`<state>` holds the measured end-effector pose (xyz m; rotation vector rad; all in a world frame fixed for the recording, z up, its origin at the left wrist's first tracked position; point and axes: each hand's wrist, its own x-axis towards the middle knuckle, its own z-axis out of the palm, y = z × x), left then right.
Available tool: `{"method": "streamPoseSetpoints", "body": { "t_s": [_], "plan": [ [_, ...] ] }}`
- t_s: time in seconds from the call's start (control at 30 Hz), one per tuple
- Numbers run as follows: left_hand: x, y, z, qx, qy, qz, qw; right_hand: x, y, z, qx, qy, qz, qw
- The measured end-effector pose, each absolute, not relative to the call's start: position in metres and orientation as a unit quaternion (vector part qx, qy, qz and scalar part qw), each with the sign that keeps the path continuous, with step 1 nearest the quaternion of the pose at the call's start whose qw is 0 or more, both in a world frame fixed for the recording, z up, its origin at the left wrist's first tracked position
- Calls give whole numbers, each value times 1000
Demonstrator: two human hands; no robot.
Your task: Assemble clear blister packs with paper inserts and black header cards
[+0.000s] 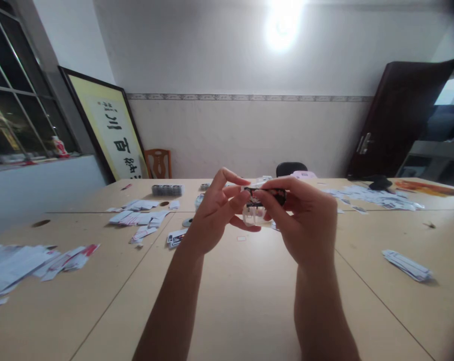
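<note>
Both my hands are raised above the wooden table (245,291), meeting in the middle of the view. My right hand (305,225) pinches a small dark card or packet (266,193) by its top edge. My left hand (215,210) touches the same item from the left, fingers curled, thumb and forefinger at its end. Just below the dark piece hangs a small clear plastic case (254,214), partly hidden by my fingers. Which hand bears the case I cannot tell.
Loose white cards lie in heaps at the left edge (27,265), mid-left (140,218) and far right (370,196). A stack of cards (407,265) lies at the right. A framed calligraphy panel (110,133), a wooden chair (158,163) and a dark door (400,115) stand beyond.
</note>
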<state>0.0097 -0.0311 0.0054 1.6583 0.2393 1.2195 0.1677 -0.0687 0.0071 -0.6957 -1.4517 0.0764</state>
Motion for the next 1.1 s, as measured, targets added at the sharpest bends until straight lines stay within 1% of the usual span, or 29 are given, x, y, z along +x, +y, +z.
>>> {"method": "streamPoseSetpoints", "body": {
  "t_s": [0.5, 0.87, 1.1],
  "plan": [
    [10, -33, 5, 690, 102, 513, 500, 168, -65, 6, -305, -655, 20, 691],
    [11, -33, 4, 686, 125, 528, 484, 165, -64, 6, -310, -644, 29, 699],
    [13, -32, 7, 698, 121, 516, 482, 164, -64, 6, -321, -634, 32, 702]
  ]
}}
